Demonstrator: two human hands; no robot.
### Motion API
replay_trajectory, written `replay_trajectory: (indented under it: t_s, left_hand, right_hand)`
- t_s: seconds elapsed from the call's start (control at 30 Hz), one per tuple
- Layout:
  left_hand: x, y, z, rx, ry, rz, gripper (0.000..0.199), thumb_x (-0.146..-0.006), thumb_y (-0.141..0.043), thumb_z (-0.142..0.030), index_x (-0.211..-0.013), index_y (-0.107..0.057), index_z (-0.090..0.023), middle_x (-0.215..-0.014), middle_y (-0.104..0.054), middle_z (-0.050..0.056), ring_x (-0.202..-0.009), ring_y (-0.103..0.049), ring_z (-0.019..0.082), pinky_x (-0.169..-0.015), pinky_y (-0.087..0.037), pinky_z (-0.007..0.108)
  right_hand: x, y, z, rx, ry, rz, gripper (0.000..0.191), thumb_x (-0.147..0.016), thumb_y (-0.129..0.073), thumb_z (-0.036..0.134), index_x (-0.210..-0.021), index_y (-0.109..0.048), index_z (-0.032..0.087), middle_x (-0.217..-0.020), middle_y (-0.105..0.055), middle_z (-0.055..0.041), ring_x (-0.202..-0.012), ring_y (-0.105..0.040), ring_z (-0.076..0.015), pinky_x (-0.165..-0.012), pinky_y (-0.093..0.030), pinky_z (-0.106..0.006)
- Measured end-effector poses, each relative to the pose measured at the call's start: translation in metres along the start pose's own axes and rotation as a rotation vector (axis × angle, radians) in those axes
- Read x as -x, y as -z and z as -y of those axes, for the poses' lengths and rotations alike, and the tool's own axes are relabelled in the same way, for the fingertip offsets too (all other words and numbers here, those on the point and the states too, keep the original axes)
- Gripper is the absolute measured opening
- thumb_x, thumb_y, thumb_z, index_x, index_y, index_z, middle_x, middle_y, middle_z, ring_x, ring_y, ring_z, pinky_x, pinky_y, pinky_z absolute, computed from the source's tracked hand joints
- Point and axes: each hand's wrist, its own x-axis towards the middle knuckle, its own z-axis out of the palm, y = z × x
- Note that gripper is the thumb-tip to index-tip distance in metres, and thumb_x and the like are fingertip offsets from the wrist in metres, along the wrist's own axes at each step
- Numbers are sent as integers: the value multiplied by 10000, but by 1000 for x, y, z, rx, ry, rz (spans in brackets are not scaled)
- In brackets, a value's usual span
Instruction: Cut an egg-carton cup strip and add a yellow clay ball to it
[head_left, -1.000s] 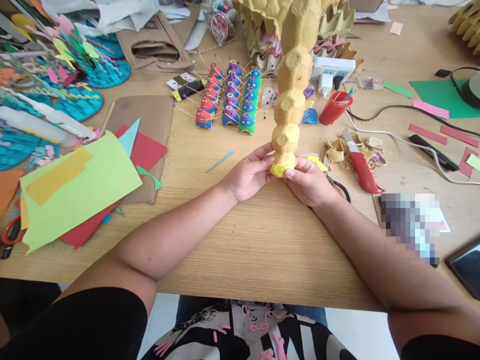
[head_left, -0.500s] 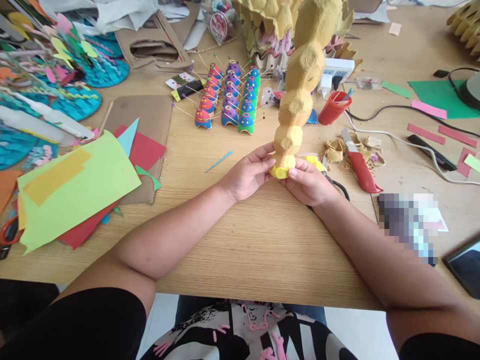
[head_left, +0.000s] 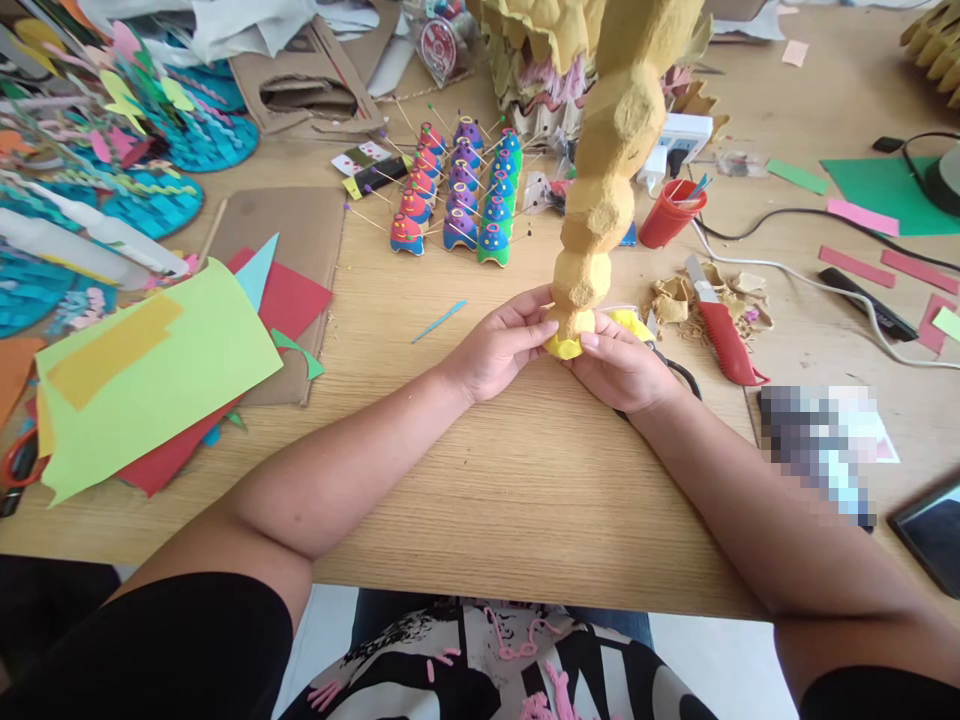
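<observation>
A long tan egg-carton strip (head_left: pixel 600 215) with a row of bumps rises from my hands toward the top edge of the view. Yellow clay (head_left: pixel 564 347) covers its near end. My left hand (head_left: pixel 499 352) pinches that end from the left, thumb on top. From the other side, the thumb of my right hand (head_left: pixel 626 368) presses at the clay, its other fingers hidden beneath. Behind my right hand lie a larger yellow clay piece (head_left: pixel 631 322) and scissors (head_left: pixel 681 374) with dark handles, partly covered. A thin blue stick (head_left: pixel 439 321) rests left of my hands.
Painted egg-carton caterpillars (head_left: pixel 463 190) with pins stand farther back. A red-handled knife (head_left: pixel 724 325) lies beside carton scraps, near a red cup (head_left: pixel 673 213) and a power strip (head_left: pixel 686 135). Coloured paper sheets (head_left: pixel 157 370) and blue craft pieces (head_left: pixel 161 205) fill the left.
The egg-carton strip's upper part has tipped slightly right and nearer. Both hands keep their grip and have shifted very little.
</observation>
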Motion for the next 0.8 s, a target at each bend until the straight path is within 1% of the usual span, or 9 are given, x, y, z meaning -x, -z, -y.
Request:
replay_trajectory:
  t_s: [0.1, 0.23, 0.33, 0.4, 0.47, 0.53, 0.6, 0.7, 0.8]
  left_hand:
    - [0, 0, 1, 7, -8, -5, 474, -810, -996, -424, -1243, -835, -316, -1109, -873, -15, -1047, -789, 163, -949, -587, 279]
    - [0, -1, 1, -20, -13, -14, 498, -808, -999, -444, -1255, -825, -309, -1116, -871, -13, -1060, -786, 167, -949, -584, 279]
    - [0, -2, 0, -46, -13, -6, 537, -824, -976, -538, -1276, -818, -293, -1171, -866, 9, -1100, -785, 187, -945, -583, 288]
    - [0, -3, -1, -55, -18, 11, 591, -809, -979, -582, -1291, -815, -283, -1200, -860, 23, -1139, -780, 195, -956, -578, 287]
    - [0, -4, -2, -52, -20, 31, 629, -762, -1024, -541, -1296, -813, -283, -1189, -859, 19, -1153, -776, 186, -986, -567, 282]
    - [-1, -4, -3, -39, -18, 41, 637, -724, -1063, -456, -1286, -815, -291, -1162, -862, 4, -1117, -779, 164, -1012, -561, 280]
    - [-1, -5, -3, -29, -14, 39, 622, -716, -1072, -410, -1273, -820, -294, -1137, -866, -7, -1066, -783, 147, -1020, -563, 283]
    - [-1, -5, -3, -26, -7, 28, 617, -710, -1074, -406, -1262, -823, -293, -1102, -869, -16, -1038, -787, 142, -1026, -571, 288]
    - [-1, -6, -2, -24, -4, 24, 630, -703, -1078, -414, -1265, -820, -294, -1109, -873, -16, -1063, -792, 148, -1030, -570, 283]
  right_hand:
    - [0, -1, 0, 5, 3, 1, 385, -810, -974, 591, -970, -795, 290, -950, -795, -15, -1063, -740, -251, -1047, -610, -447]
    - [0, -2, 0, 10, -14, -27, 403, -771, -1006, 580, -919, -779, 282, -936, -797, -16, -1063, -747, -255, -1026, -613, -439]
    - [0, -3, 1, -9, -13, -35, 387, -779, -1004, 565, -940, -791, 286, -960, -811, -19, -1108, -755, -267, -1046, -615, -451]
    - [0, -4, 2, -24, -14, -30, 391, -789, -997, 572, -974, -802, 288, -988, -820, -24, -1129, -758, -271, -1064, -615, -460]
    - [0, -4, 3, -33, -15, -25, 401, -798, -988, 588, -991, -807, 287, -1003, -821, -27, -1129, -759, -264, -1066, -616, -450]
    - [0, -4, 4, -35, -16, -25, 401, -804, -983, 599, -984, -806, 287, -998, -819, -25, -1127, -760, -255, -1058, -619, -433]
    - [1, -4, 5, -31, -18, -25, 397, -800, -986, 599, -967, -800, 290, -986, -819, -24, -1139, -762, -256, -1060, -620, -432]
    - [1, -5, 5, -15, -26, -20, 405, -783, -998, 598, -949, -786, 295, -1003, -828, -26, -1186, -762, -276, -1088, -619, -465]
    - [1, -5, 6, 13, -30, -19, 434, -771, -1000, 616, -944, -764, 295, -1044, -835, -32, -1224, -756, -290, -1101, -620, -493]
